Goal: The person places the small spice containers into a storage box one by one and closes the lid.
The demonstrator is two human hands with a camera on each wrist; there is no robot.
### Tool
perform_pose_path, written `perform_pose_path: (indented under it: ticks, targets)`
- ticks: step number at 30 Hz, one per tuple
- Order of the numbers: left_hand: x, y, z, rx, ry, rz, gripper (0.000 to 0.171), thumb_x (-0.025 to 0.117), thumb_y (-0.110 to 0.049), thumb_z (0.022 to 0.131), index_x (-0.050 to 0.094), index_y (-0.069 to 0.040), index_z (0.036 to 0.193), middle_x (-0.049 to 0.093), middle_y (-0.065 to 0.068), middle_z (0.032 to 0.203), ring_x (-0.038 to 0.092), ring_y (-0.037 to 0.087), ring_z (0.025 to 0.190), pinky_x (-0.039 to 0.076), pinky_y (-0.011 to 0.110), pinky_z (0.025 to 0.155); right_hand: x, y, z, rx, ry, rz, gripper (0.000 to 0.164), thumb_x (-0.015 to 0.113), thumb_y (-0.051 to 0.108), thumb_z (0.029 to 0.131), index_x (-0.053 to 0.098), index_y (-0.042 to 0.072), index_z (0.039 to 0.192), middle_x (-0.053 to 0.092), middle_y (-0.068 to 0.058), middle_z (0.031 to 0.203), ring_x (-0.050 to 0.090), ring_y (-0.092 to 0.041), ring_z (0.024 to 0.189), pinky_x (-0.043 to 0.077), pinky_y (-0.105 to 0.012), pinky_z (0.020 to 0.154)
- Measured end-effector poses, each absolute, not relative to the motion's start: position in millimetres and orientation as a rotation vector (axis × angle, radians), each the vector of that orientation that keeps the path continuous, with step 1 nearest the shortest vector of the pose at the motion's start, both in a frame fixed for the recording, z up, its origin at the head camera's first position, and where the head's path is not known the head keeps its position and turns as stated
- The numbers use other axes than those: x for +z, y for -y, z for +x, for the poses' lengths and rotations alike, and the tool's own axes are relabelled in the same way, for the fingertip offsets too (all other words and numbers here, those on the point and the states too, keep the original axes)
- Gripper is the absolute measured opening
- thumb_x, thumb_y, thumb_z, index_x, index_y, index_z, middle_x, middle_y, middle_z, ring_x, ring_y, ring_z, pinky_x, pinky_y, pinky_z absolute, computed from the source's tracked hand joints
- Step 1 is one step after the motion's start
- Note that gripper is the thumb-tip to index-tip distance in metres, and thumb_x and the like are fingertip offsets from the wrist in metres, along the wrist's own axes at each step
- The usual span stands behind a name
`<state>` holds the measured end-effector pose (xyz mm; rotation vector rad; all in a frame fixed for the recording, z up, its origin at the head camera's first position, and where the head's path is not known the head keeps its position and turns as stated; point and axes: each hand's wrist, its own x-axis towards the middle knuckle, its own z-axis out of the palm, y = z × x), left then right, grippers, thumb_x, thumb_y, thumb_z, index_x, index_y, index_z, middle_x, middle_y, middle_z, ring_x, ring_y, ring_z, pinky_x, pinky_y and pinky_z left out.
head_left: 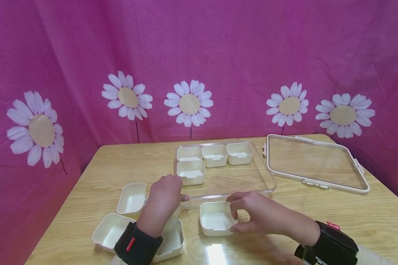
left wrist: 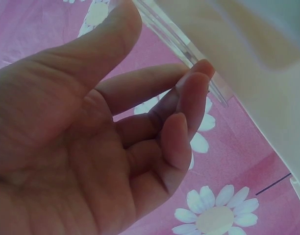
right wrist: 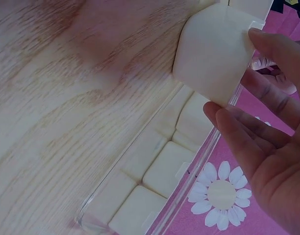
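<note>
Four-sided cream plastic boxes with rounded corners lie on the table. My right hand (head_left: 255,211) holds one box (head_left: 215,221) by its right side, thumb near the front corner and fingers toward the back. In the right wrist view, that box (right wrist: 213,54) shows its plain wall between the thumb and fingertips. My left hand (head_left: 166,198) hovers over the left group of boxes, partly hiding one beneath it. Its fingers (left wrist: 174,142) bend loosely around nothing in the left wrist view, with a blurred cream box (left wrist: 272,98) alongside.
Behind the hands, a clear shallow tray (head_left: 232,180) holds several cream boxes (head_left: 215,154) along its back and left. A clear lid with a white frame (head_left: 318,186) lies to the right. More loose boxes (head_left: 131,198) stand at left. A flowered pink curtain (head_left: 238,73) hangs behind the table.
</note>
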<state>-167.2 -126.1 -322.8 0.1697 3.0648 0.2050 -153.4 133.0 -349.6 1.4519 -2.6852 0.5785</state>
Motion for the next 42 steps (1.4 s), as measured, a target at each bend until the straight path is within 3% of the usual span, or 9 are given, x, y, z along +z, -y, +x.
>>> perform_pose_path:
  ticks: [29,42]
  targets:
    - [-321.1,124.9,-167.0,0.189,-3.051,0.161,0.034,0.087,-0.034,0.078,0.071,-0.005,0.085,0.059,0.005,0.069,0.057,0.019,0.067,0.051,0.035,0.059,-333.9,-136.2,-148.6,0.665,2.652,1.407,0.026,0.085,0.025,0.079,0.059,0.023,0.075,0.072,-0.010,0.118,0.071,-0.025,0.103,0.057,-0.032,0.081]
    - [-320.2,124.8,-167.1,0.207,-3.026,0.148,0.034,0.086,-0.035,0.079,0.072,-0.005,0.086,0.058,0.005,0.069,0.055,0.019,0.068,0.049,0.033,0.059,-320.3,-141.1,-150.9,0.698,2.621,1.371,0.026,0.085,0.024,0.080,0.059,0.024,0.079,0.071,-0.009,0.122,0.069,-0.025,0.109,0.058,-0.041,0.088]
